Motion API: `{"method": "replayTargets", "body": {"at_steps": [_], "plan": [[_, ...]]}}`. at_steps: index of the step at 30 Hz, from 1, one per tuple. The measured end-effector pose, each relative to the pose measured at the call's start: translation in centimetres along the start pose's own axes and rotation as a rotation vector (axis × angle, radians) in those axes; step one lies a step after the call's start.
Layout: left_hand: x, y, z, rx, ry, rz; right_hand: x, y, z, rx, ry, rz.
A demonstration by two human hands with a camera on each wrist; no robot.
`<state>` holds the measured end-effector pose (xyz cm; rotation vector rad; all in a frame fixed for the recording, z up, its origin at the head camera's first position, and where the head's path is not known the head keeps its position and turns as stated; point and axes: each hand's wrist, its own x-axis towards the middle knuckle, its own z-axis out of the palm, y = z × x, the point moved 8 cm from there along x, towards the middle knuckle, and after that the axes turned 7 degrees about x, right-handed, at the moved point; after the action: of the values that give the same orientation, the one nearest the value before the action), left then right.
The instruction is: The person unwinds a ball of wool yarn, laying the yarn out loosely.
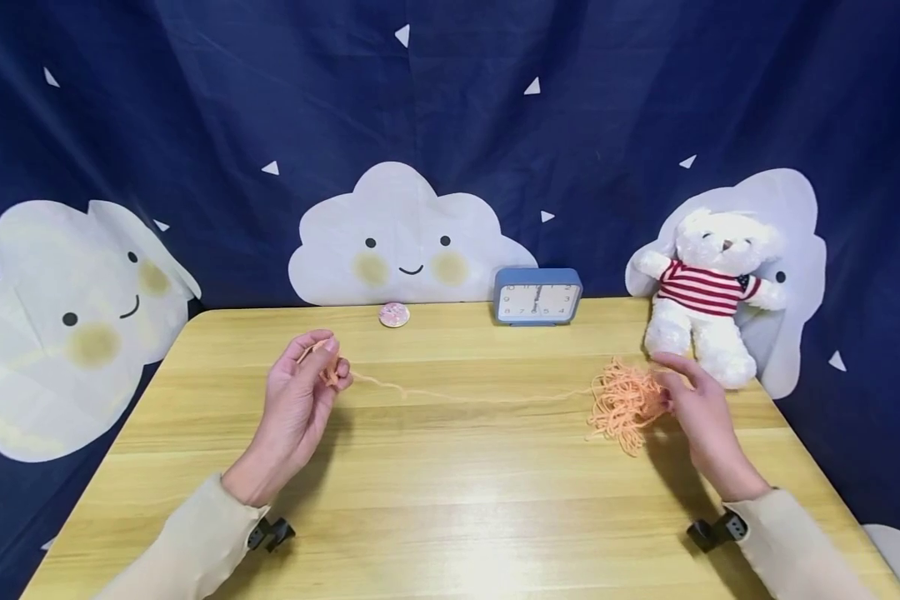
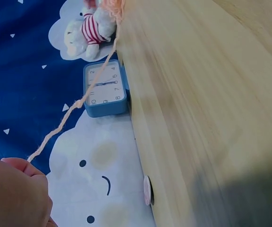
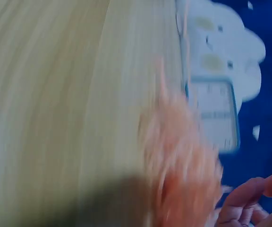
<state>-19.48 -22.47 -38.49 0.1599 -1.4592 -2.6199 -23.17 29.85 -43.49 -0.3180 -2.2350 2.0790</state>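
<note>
A loose bundle of orange yarn hangs above the right part of the table, and my right hand grips it by its right side. From the bundle a single strand runs leftward, sagging slightly, to my left hand. That hand pinches the strand's end with a small wad of yarn between thumb and fingers. In the left wrist view the strand rises from the fingertips toward the bundle. The right wrist view is blurred, with the yarn bundle beside the fingers.
A white teddy bear in a striped shirt sits at the table's back right corner. Along the back edge stand a blue clock and a small round pink item. Behind the wooden table hangs a dark blue curtain with clouds.
</note>
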Motion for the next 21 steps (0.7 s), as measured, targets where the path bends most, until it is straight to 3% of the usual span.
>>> {"method": "replayTargets", "body": {"at_steps": [4, 11, 15, 21], "plan": [[0.0, 0.0, 0.1, 0.016, 0.006, -0.016, -0.8, -1.2, 5.0, -0.008, -0.112, -0.038], [0.1, 0.0, 0.5, 0.018, -0.013, -0.025, -1.5, -0.8, 14.2, -0.015, -0.398, 0.01], [0.1, -0.2, 1.0, 0.016, -0.038, -0.027, -2.0, -0.1, 17.7, 0.027, -0.482, 0.037], [0.0, -0.4, 1.3, 0.019, -0.047, -0.034, -3.2, 0.2, 21.3, 0.057, -0.588, 0.035]]}}
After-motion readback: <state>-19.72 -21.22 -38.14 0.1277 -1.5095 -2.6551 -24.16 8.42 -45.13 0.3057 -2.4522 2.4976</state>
